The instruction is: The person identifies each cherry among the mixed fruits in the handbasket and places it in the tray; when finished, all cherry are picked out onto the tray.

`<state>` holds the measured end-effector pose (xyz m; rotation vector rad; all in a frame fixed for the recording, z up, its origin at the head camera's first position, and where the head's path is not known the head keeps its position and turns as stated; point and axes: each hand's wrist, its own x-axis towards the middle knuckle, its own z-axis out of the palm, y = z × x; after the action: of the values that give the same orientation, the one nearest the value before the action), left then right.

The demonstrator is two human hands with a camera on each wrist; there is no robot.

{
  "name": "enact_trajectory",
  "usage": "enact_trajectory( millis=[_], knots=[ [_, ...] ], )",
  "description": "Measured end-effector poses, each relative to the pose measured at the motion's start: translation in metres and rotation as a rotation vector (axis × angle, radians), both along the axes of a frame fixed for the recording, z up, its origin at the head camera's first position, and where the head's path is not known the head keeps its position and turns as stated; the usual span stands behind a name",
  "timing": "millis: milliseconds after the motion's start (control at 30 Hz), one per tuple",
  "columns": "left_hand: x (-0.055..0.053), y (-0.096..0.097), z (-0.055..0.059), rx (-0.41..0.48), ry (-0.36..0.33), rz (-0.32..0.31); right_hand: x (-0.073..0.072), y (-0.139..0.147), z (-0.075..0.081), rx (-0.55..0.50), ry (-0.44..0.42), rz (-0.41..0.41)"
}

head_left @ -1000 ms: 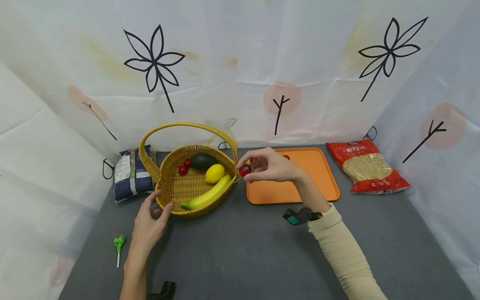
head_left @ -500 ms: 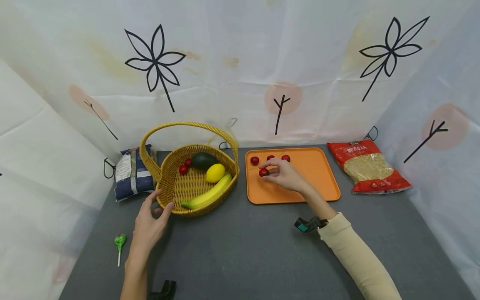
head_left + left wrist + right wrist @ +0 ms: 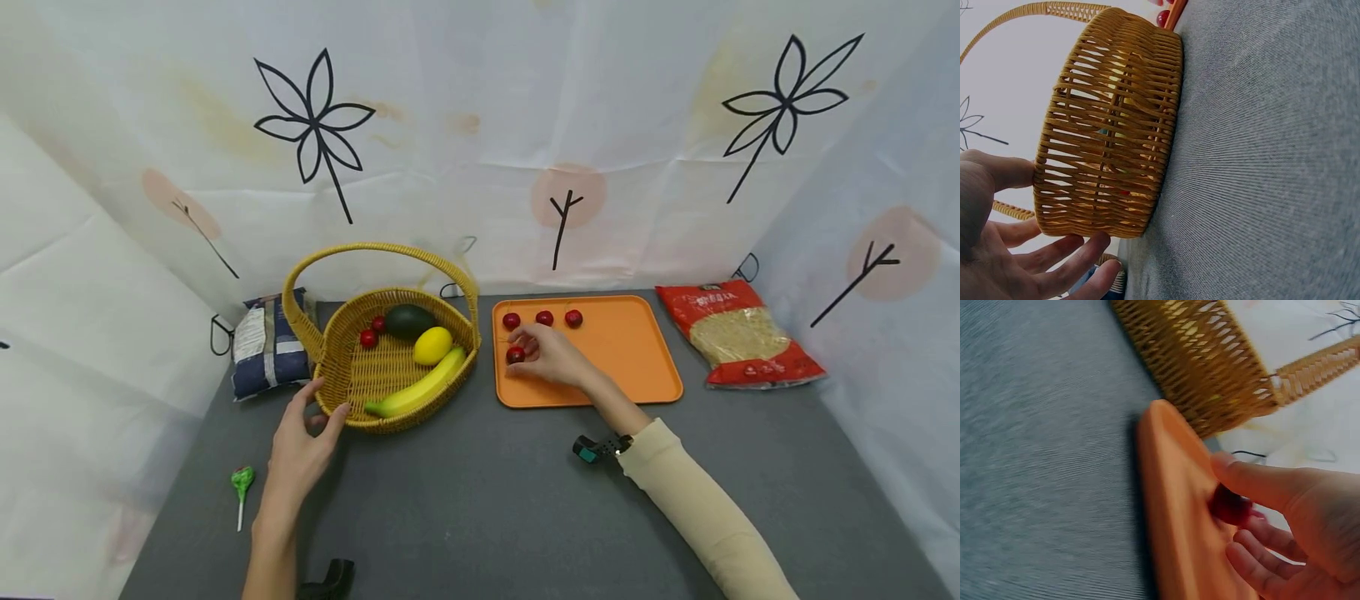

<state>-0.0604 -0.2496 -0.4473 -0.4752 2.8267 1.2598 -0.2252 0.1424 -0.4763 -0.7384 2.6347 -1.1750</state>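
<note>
A yellow wicker basket [image 3: 352, 379] stands left of centre, holding two red cherries [image 3: 368, 338], an avocado [image 3: 409, 322], a lemon [image 3: 432, 346] and a banana [image 3: 416, 392]. My left hand [image 3: 298, 450] holds the basket's near left side, thumb and fingers spread around its wall. To the right, my right hand [image 3: 551, 358] pinches a dark red cherry [image 3: 1230, 505] between thumb and fingers, low over the left part of an orange tray [image 3: 637, 367]. Three more cherries [image 3: 544, 317] lie in a row along the tray's far side.
A green-wrapped lollipop [image 3: 242, 479] lies at the left on the grey table [image 3: 465, 500]. Behind the basket is a dark blue bag [image 3: 270, 350]. A red bag of grain-like food [image 3: 738, 333] lies right of the tray. Patterned white cloth [image 3: 465, 125] encloses the back and sides.
My right hand has carried the cherry from beside the basket's rim over to the tray, then lower and slightly left. My left hand has stayed at the basket.
</note>
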Motion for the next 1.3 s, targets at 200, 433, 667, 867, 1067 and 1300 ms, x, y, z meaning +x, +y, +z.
enact_trajectory(
  millis=[200,433,667,867,1067,1300],
  knots=[
    [0.000,0.000,0.001,0.008,-0.004,0.000,0.006,0.011,0.028,-0.098,-0.007,-0.051],
    [0.001,-0.001,0.000,-0.002,0.012,-0.007,0.028,-0.003,0.072,-0.352,-0.011,0.139],
    [0.001,0.000,0.001,0.002,0.016,-0.007,0.043,-0.064,0.088,-0.396,-0.042,0.408],
    [0.001,0.000,0.000,0.002,0.012,-0.009,0.022,-0.133,0.069,-0.303,-0.091,0.445],
    [0.000,0.000,-0.001,0.006,0.004,-0.010,-0.006,-0.188,0.048,-0.188,-0.156,0.389],
    [-0.001,0.000,-0.002,0.007,-0.007,-0.007,-0.017,-0.222,0.037,-0.085,-0.212,0.300]
  ],
)
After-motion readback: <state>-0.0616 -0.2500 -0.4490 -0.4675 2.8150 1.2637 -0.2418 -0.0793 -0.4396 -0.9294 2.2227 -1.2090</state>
